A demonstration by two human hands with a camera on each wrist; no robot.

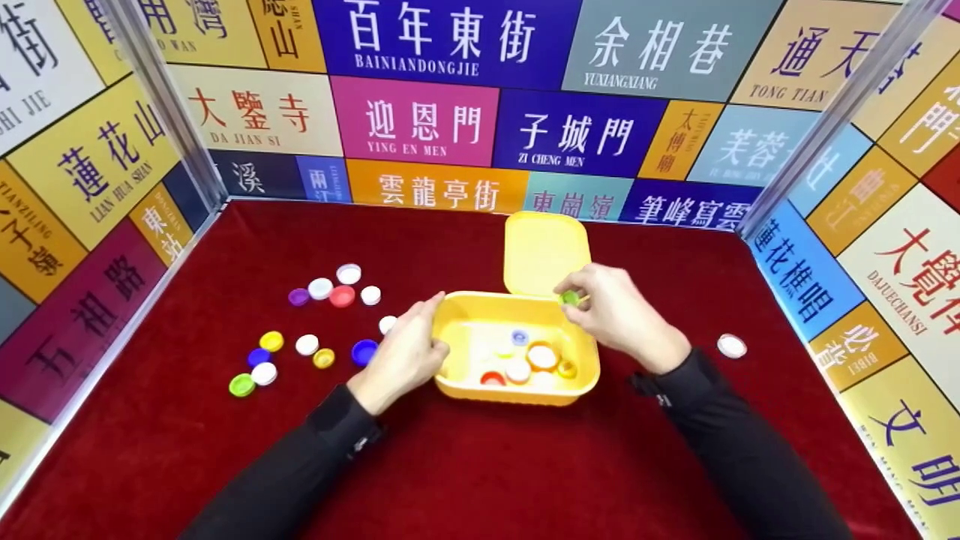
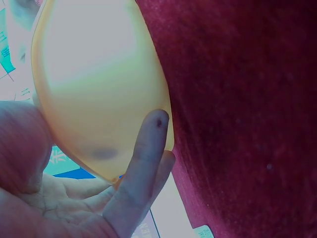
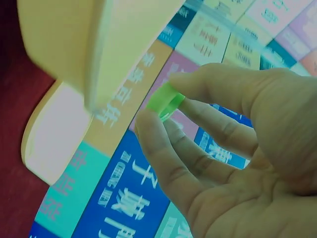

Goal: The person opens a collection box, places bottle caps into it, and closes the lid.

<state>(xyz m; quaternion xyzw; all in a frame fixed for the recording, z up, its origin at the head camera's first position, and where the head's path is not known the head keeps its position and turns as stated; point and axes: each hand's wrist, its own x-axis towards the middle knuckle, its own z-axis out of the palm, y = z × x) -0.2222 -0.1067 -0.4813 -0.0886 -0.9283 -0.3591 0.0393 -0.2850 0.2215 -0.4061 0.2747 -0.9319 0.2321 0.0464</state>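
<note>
A yellow plastic box [image 1: 517, 395] holds several bottle caps, among them a red cap [image 1: 493, 378] and an orange-rimmed white cap [image 1: 541, 356]. My left hand [image 1: 405, 349] grips the box's left end; the left wrist view shows its fingers [image 2: 141, 158] against the outer wall. Above the box's right back corner, my right hand [image 1: 619, 311] pinches a green bottle cap [image 3: 166, 100] between thumb and fingertips. The yellow lid [image 1: 546, 251] lies flat behind the box.
Left of the box, several loose caps lie on the red cloth [image 1: 480, 472], including a blue cap [image 1: 364, 352], a purple cap [image 1: 298, 297] and a green cap [image 1: 241, 385]. One white cap [image 1: 731, 346] lies far right. Printed panels [image 1: 420, 120] wall in the back and sides.
</note>
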